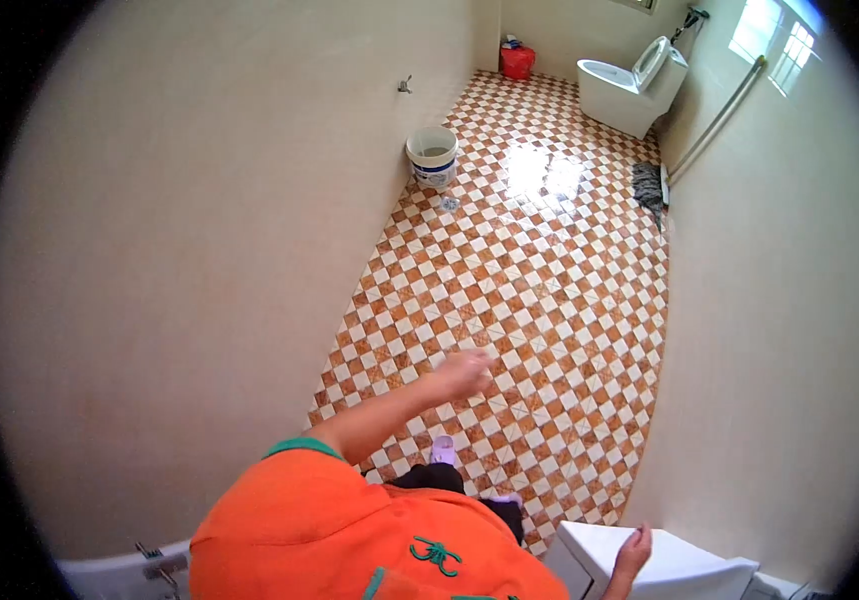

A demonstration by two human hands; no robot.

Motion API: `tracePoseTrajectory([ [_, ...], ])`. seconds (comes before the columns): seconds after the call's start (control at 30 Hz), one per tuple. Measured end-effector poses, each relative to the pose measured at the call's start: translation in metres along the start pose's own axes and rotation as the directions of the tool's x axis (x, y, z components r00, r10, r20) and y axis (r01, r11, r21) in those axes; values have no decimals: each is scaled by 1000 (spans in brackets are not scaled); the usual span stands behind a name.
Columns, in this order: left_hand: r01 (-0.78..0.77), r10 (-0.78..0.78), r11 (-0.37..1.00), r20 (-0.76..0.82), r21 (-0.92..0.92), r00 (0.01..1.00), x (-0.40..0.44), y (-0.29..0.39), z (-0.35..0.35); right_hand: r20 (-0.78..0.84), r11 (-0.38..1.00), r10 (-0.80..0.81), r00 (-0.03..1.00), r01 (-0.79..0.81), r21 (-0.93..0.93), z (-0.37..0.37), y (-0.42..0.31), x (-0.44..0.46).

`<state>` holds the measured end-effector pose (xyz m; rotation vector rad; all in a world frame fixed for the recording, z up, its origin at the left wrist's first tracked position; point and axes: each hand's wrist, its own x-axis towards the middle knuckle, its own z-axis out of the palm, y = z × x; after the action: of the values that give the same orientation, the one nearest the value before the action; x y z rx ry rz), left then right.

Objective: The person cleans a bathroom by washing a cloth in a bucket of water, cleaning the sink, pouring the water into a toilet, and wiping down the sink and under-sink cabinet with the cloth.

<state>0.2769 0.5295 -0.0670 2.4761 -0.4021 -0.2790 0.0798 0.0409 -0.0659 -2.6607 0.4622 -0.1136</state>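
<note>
Tiles (539, 330) spread beneath my left hand (465, 374), which looks loosely curled but blurred; I see nothing in it and can't tell how closed it is. My right hand (634, 550), fingers bent and seemingly empty, is by the white unit (594, 543); whether touching, I can't tell. Well beyond my left hand stands a bucket (434, 172); farther right, a mop (648, 190) leans on the wall (799, 280). If the glossy stretch is wet, my sandals (442, 450) could slip.

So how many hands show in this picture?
2: the left hand, blurred, is out over the checkered floor; the right hand is low at the right, by the white fixture.
</note>
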Motion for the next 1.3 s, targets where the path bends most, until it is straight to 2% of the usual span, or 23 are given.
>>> tracePoseTrajectory([
  [0.07, 149, -148, 980, -22, 130, 989, -8, -72, -28, 258, 992, 109, 960, -88, -89, 54, 18, 4],
  [0.13, 287, -277, 956, -134, 64, 952, -24, -135, -53, 529, 978, 186, 828, -105, -179, 78, 12, 1],
  [0.23, 587, -569, 809, -264, -13, 779, -37, -191, -89, 806, 806, 564, 179, -332, -490, 92, -8, 33],
  [0.3, 762, -760, 646, -134, -47, 636, -37, -211, -118, 800, 776, 598, 48, -283, -564, 97, -14, 78],
  [0.37, 743, -711, 668, -327, -37, 623, -52, -260, -105, 783, 771, 619, 53, -230, -594, 119, -18, 151],
  [0.43, 836, -814, 547, -262, -45, 519, -60, -298, -94, 778, 791, 610, 148, -159, -591, 146, -32, 248],
  [0.47, 913, -917, 390, -144, -117, 373, -51, -296, -104, 787, 820, 568, 239, -92, -564, 163, -40, 304],
  [0.5, 964, -977, 210, -10, -162, 211, -48, -291, -114, 797, 857, 482, 364, -5, -516, 187, -53, 363],
  [0.57, 976, -986, 146, 51, -161, 156, -20, -295, -137, 739, 921, 114, 664, 209, -329, 257, -112, 500],
  [0.6, 982, -986, 95, 122, -160, 116, -9, -291, -138, 642, 934, -126, 756, 308, -180, 250, -220, 555],
  [0.63, 986, -982, 114, 135, -124, 131, -9, -323, -121, 475, 945, -216, 853, 304, -117, 287, -259, 618],
  [0.67, 985, -982, 99, 145, -141, 119, 8, -341, -112, 492, 925, -254, 833, 358, -129, 272, -382, 650],
  [0.7, 958, -980, 176, 51, -225, 192, 24, -357, -109, 348, 870, -458, 818, 493, -13, 312, -418, 701],
  [0.77, 922, -970, 241, -53, -303, 237, 59, -380, -125, 295, 808, -589, 752, 559, 186, 342, -569, 745],
  [0.9, 870, -958, 283, -87, -403, 272, 164, -431, -159, 353, 670, -736, 578, 549, 499, 405, -807, 750],
  [0.93, 838, -946, 324, -137, -439, 294, 184, -450, -164, 361, 662, -740, 567, 523, 537, 432, -852, 746],
  [1.0, 914, -952, 209, 140, -349, 271, 235, -488, -197, 650, 789, -609, 455, 433, 436, 446, -945, 732],
  [1.03, 888, -939, 318, 17, -331, 343, 242, -518, -178, 546, 662, -738, 396, 580, 474, 473, -979, 733],
  [1.07, 889, -943, 297, 36, -347, 330, 261, -543, -165, 282, 434, -900, 331, 720, 541, 490, -1011, 731],
  [1.13, 833, -940, 105, 218, -543, 261, 286, -587, -159, 306, 347, -932, 195, 724, 596, 545, -1075, 746],
  [1.2, 863, -937, 203, 165, -464, 309, 364, -566, -263, 314, 354, -926, 210, 772, 527, 597, -1133, 749],
  [1.27, 813, -879, 453, -30, -365, 477, 404, -603, -265, 282, 312, -940, 192, 817, 485, 650, -1183, 749],
  [1.3, 817, -876, 453, -7, -356, 483, 428, -608, -282, 306, 319, -934, 186, 822, 472, 669, -1207, 748],
])
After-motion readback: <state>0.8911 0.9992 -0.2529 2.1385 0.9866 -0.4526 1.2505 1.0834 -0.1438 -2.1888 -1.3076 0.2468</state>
